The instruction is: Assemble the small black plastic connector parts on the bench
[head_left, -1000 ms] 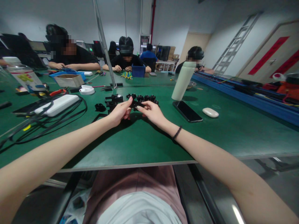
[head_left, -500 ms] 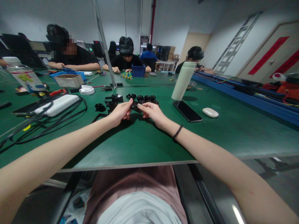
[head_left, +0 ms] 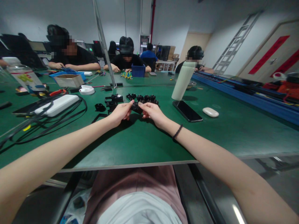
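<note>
Head view: both hands' fingers point(head_left: 143, 106) pinch a black part point(head_left: 136, 107), long axis dipping rightward.

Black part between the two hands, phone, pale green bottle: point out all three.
Black part point(head_left: 136, 107): head view, on the visible middle of its body.
Phone point(head_left: 187, 111): head view, on the middle of its dark screen.
Pale green bottle point(head_left: 183, 82): head view, on the middle of its side.
</note>
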Action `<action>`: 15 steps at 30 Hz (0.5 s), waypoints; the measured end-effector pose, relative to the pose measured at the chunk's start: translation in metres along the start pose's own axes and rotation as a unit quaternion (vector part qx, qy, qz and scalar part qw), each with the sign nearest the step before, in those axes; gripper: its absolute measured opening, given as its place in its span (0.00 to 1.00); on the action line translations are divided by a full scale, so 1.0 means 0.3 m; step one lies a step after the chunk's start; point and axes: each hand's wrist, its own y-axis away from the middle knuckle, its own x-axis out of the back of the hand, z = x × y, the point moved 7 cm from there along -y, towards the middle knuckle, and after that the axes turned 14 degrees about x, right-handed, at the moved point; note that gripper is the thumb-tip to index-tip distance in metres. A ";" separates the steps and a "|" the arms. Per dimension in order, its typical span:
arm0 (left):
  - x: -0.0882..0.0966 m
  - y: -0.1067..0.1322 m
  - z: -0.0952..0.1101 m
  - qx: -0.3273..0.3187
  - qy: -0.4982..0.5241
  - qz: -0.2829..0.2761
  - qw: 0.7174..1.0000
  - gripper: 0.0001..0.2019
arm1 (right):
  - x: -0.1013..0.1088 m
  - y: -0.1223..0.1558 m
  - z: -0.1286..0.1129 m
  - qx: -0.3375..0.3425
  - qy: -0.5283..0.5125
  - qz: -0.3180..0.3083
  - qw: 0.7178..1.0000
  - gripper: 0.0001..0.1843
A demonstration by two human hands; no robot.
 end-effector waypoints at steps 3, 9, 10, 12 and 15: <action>-0.001 0.001 -0.001 0.000 0.002 -0.003 1.000 0.28 | -0.001 -0.002 0.001 0.003 -0.001 -0.002 1.000 0.19; 0.001 -0.001 -0.005 -0.001 0.009 -0.007 1.000 0.28 | -0.004 -0.006 0.005 -0.003 -0.011 0.005 1.000 0.19; 0.002 -0.002 -0.006 0.001 0.009 -0.007 1.000 0.28 | -0.004 -0.006 0.006 -0.005 -0.008 0.007 1.000 0.19; 0.002 -0.004 -0.009 0.006 0.012 -0.007 1.000 0.29 | -0.006 -0.006 0.005 -0.007 0.003 0.003 1.000 0.20; 0.003 -0.004 -0.009 0.013 0.026 -0.005 1.000 0.28 | -0.013 -0.004 0.003 -0.013 0.013 -0.014 1.000 0.20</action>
